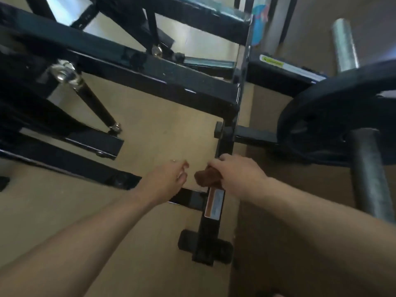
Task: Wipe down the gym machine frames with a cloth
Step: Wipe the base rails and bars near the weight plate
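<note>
Wiping step: my right hand [235, 176] presses brown cloth [203, 177] onto black frame bar [222, 146]. My left hand [169, 179] loose, empty. Next, likely: stroke along bar toward label [214, 203].

Right hand [237, 175] pressing brown cloth [204, 177] on black frame bar [222, 146], left hand [166, 179] beside

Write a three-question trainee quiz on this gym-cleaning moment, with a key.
1. True or false: the right hand grips the crumpled brown cloth.
2. What does the cloth rest on? A) the round black weight plate B) the black steel frame bar with the orange-and-white label C) the tan floor
3. Fill in: the left hand holds ____.

Key: 1 true; 2 B; 3 nothing.
</note>
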`<state>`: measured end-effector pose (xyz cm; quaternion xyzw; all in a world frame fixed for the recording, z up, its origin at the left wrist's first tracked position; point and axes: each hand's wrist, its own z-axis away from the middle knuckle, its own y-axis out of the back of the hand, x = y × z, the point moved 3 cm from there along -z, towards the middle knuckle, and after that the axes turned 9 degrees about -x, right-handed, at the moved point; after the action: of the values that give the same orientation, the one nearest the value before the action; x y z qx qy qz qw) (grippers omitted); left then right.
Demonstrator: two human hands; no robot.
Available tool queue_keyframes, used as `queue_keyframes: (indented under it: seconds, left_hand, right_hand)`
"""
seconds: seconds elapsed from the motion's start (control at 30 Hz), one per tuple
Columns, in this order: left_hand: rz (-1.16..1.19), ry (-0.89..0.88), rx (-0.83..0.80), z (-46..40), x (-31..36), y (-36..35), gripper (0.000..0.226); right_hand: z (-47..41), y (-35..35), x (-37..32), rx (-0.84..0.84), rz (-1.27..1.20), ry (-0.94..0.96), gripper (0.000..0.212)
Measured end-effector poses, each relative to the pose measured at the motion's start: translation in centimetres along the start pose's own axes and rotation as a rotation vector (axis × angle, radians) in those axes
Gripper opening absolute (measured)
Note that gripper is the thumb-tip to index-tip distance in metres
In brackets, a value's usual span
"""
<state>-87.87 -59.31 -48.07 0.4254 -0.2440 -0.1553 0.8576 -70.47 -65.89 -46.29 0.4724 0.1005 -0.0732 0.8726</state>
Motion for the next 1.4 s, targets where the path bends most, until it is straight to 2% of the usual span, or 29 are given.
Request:
queue_keyframes:
  seconds: [0.1, 0.27, 0.37, 0.43, 0.47, 0.53, 0.6, 0.63, 0.7, 0.8, 1.0, 1.3, 1.4]
  left_hand:
    - [-0.162, -0.016, -0.029, -2.2, -2.1, -1.3, 0.034]
    - [-0.317, -0.046, -0.040, -3.1, -3.3, -2.8, 0.036]
    - [-0.307, -0.136, 0.005, -3.7, -2.8, -4.6, 0.036]
    - [-0.288, -0.191, 0.030, -4.1, -2.6, -5.7, 0.031]
    - [-0.305, -0.220, 0.043, -4.2, -2.4, -6.1, 0.028]
    - [-0.334, -0.270, 0.100, -4.3, -2.6, -7.1, 0.025]
    - [-0.354, -0.313, 0.220, -4.5, -3.2, -7.8, 0.026]
    - [-0.362, -0.306, 0.276, -4.7, -3.6, -8.1, 0.030]
    - [-0.364, -0.262, 0.352, -5.1, -4.3, -8.6, 0.041]
    - [-0.328, -0.262, 0.403, -5.1, -4.4, -8.8, 0.038]
    - [-0.265, -0.264, 0.441, -5.1, -4.6, -8.7, 0.032]
    - [-0.248, -0.262, 0.452, -5.1, -4.8, -9.0, 0.036]
    - [-0.263, -0.260, 0.452, -5.1, -4.8, -9.1, 0.035]
  right_hand:
    - [-1.1, -0.4, 0.7, 0.076, 0.057, 0.004, 0.045]
    - [-0.4, -0.5, 1.0, 0.184, -0.098, -0.008, 0.047]
    - [-0.8, -0.2, 2.0, 0.359, -0.268, -0.024, 0.055]
    - [-1.3, -0.5, 2.2, 0.511, -0.296, -0.042, 0.058]
    - [-1.6, -1.1, 2.2, 0.527, -0.286, -0.052, 0.059]
    - [-2.4, -3.7, 2.0, 0.400, -0.281, -0.034, 0.061]
    - [-2.9, -6.9, 1.6, 0.222, -0.137, 0.024, 0.063]
    - [-3.0, -8.2, 1.5, 0.188, -0.061, 0.055, 0.064]
    - [-3.2, -9.6, 1.5, 0.202, -0.070, 0.055, 0.068]
    - [-3.6, -10.7, 1.5, 0.280, -0.120, 0.041, 0.075]
    - [-4.9, -12.2, 2.4, 0.356, -0.044, 0.025, 0.065]
    - [-9.7, -7.6, 5.6, 0.405, -0.140, -0.020, 0.048]
    - [-10.1, -8.1, 5.0, 0.452, -0.167, -0.073, 0.044]
